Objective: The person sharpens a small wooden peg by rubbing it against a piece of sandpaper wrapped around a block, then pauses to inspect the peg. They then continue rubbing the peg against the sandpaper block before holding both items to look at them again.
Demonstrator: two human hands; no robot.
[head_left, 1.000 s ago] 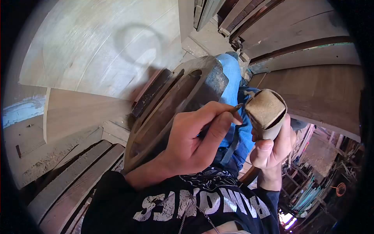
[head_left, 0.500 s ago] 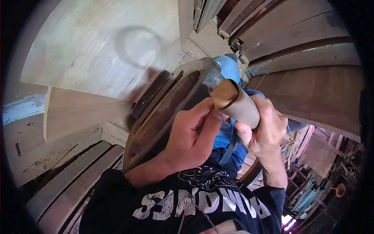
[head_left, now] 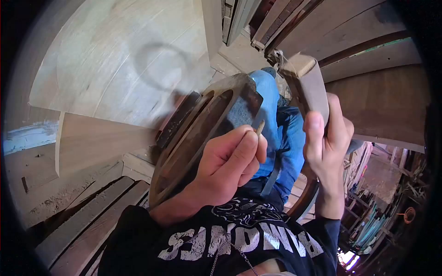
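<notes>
In my left hand (head_left: 230, 158), closed with thumb against fingers, is a short thin stick, perhaps a pencil stub (head_left: 260, 127). Its tip pokes up past the thumb. My right hand (head_left: 331, 138) is raised on the right and grips a block wrapped in a grey-brown sheet (head_left: 312, 89) that looks like sandpaper. The block stands tilted, with its pale end up. Beside my left hand, close to my legs, is a dark curved wooden piece (head_left: 198, 138) with long slots. The two hands are apart.
Large pale wooden panels (head_left: 119, 60) stand at the upper left. Slatted boards (head_left: 87, 221) lie at lower left. More wooden boards (head_left: 377, 101) fill the upper right. A cluttered heap of sticks and scraps (head_left: 377, 230) is at lower right. My jeans-clad legs (head_left: 290, 138) are in the middle.
The wrapped block has moved up and right with my right hand, away from my left hand. My left hand has closed in a pinch, and the thin stick now shows in it.
</notes>
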